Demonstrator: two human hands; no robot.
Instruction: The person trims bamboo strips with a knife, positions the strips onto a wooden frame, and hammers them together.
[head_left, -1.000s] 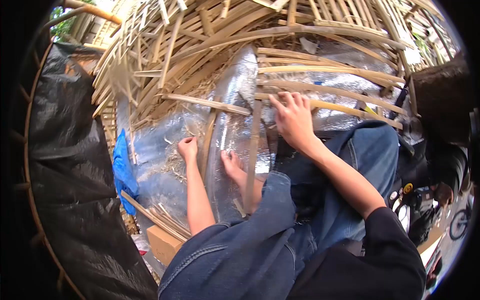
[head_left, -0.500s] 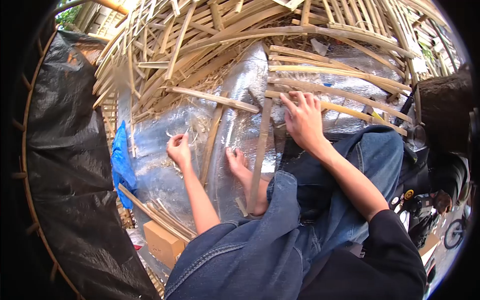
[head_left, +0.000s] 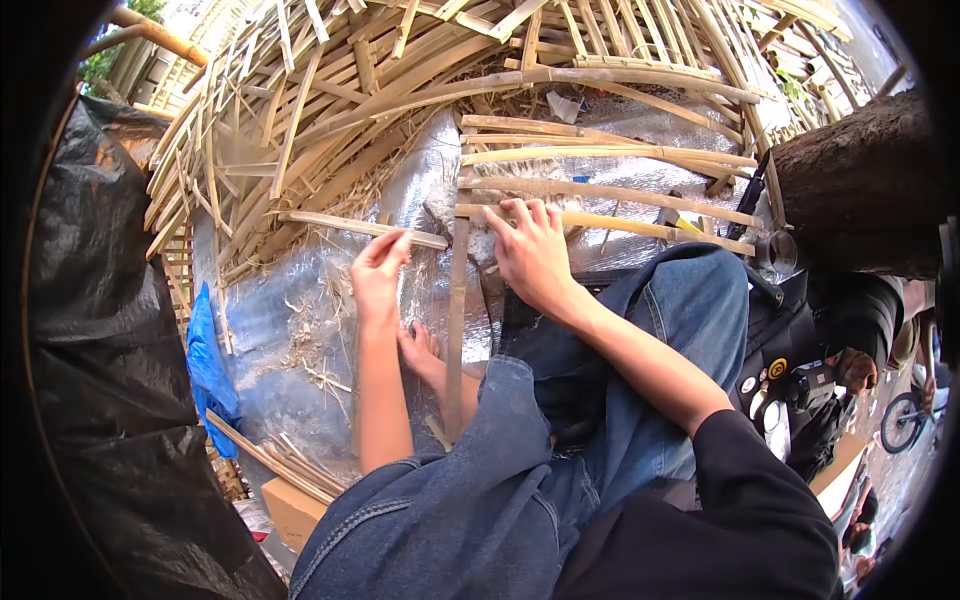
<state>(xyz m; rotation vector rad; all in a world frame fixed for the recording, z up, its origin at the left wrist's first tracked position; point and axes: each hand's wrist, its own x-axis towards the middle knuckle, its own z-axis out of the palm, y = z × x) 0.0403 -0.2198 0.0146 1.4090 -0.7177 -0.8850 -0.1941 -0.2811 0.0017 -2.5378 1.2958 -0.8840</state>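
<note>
My right hand curls its fingers over a bamboo slat, near where its left end meets an upright slat. More bamboo slats lie roughly parallel just beyond it. My left hand is raised, thumb and fingertips pinched together; whatever is between them, if anything, is too small to make out. In view, its fingertips overlap a loose bamboo strip; I cannot tell if they touch it. My bare foot rests on the silvery sheet below the left hand.
A large pile of split bamboo curves across the back. To the left are a black tarp and a blue plastic bag. A cardboard box with bamboo strips stands lower left. A thick log lies right.
My left hand has risen toward the loose strip, and the thin pale sliver seen at its fingertips no longer shows. My right hand stays on the slat. The view has shifted to the right.
</note>
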